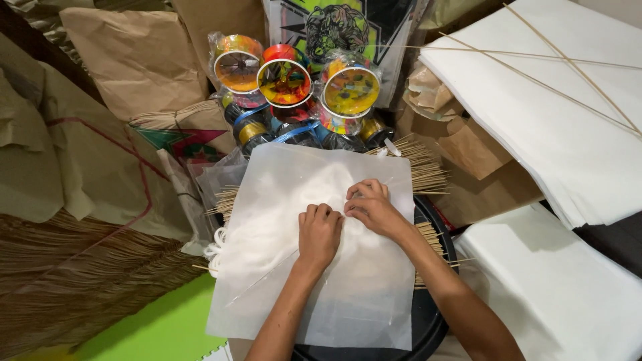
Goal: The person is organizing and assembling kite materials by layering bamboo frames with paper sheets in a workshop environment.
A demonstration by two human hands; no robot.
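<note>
A thin white translucent paper sheet [287,200] lies spread over a round black tray [435,314], with a thin stick showing under it as a diagonal line. My left hand [319,232] rests on the sheet's middle, fingers curled down and pressing on the paper. Just to its right, my right hand [371,206] also lies on the sheet, fingers bent and pinching at the paper. The two hands almost touch.
Bundles of thin bamboo sticks [421,167] poke out from under the sheet. Colourful string spools [284,81] stand behind it. Stacks of white paper [535,100] with crossed sticks lie at right, brown paper [134,60] at left, and a green mat [160,327] below.
</note>
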